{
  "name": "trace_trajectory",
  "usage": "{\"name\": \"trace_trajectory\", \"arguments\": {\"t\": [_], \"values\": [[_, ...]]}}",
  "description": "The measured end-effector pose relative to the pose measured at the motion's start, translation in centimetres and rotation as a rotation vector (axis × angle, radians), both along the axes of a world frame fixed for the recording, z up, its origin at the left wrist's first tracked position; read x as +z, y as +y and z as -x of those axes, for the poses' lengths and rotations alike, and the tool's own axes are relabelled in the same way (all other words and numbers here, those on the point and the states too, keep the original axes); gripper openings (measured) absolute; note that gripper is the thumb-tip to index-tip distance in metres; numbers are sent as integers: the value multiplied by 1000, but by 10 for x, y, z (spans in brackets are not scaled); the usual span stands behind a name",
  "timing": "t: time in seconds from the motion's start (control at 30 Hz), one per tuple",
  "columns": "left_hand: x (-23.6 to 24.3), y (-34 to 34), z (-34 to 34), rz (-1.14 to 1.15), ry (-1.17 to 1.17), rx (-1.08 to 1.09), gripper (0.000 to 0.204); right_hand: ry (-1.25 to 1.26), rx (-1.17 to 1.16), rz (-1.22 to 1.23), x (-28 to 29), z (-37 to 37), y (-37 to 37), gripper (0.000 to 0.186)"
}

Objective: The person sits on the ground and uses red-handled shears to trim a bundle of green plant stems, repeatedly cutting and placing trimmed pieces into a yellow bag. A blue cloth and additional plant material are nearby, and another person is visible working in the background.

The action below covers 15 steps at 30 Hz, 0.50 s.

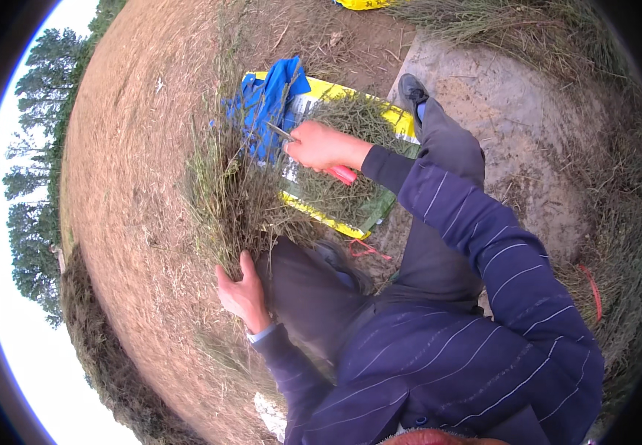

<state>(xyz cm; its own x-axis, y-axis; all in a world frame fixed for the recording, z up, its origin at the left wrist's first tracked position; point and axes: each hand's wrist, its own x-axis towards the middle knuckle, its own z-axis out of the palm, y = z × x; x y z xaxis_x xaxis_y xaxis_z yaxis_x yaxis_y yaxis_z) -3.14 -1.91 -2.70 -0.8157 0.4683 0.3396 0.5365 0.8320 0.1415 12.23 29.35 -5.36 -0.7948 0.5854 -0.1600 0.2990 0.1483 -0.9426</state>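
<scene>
A tall bundle of green and straw-coloured stalks (236,182) stands in front of my left knee. My left hand (243,295) is at its lower end, thumb and fingers curved around the stalk bases. My right hand (317,144) is closed on a cutting tool with a red handle (342,174) and a narrow metal blade (280,132). The blade points left toward the upper stalks; whether it touches them I cannot tell. Beneath my right hand, a heap of short cut green sprigs (351,119) lies on a yellow-and-white sheet (336,224).
A blue cloth (265,100) lies on the sheet's far left corner. Red string (369,250) is on the ground by my foot, and a red strip (594,291) lies at the right. More cut plants (514,22) are piled beyond the flat grey ground cover (477,81). Dry grass (128,163) spreads left.
</scene>
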Motion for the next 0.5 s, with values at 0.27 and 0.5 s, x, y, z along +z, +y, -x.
{"name": "trace_trajectory", "arguments": {"t": [0.27,0.5], "values": [[-5,-4,3,-30,-25,-9,101,20,-219,217,-15,-6,21,34],[0,-4,1,-22,-52,-6,101,-54,-218,242,-26,-12,61,31]]}}
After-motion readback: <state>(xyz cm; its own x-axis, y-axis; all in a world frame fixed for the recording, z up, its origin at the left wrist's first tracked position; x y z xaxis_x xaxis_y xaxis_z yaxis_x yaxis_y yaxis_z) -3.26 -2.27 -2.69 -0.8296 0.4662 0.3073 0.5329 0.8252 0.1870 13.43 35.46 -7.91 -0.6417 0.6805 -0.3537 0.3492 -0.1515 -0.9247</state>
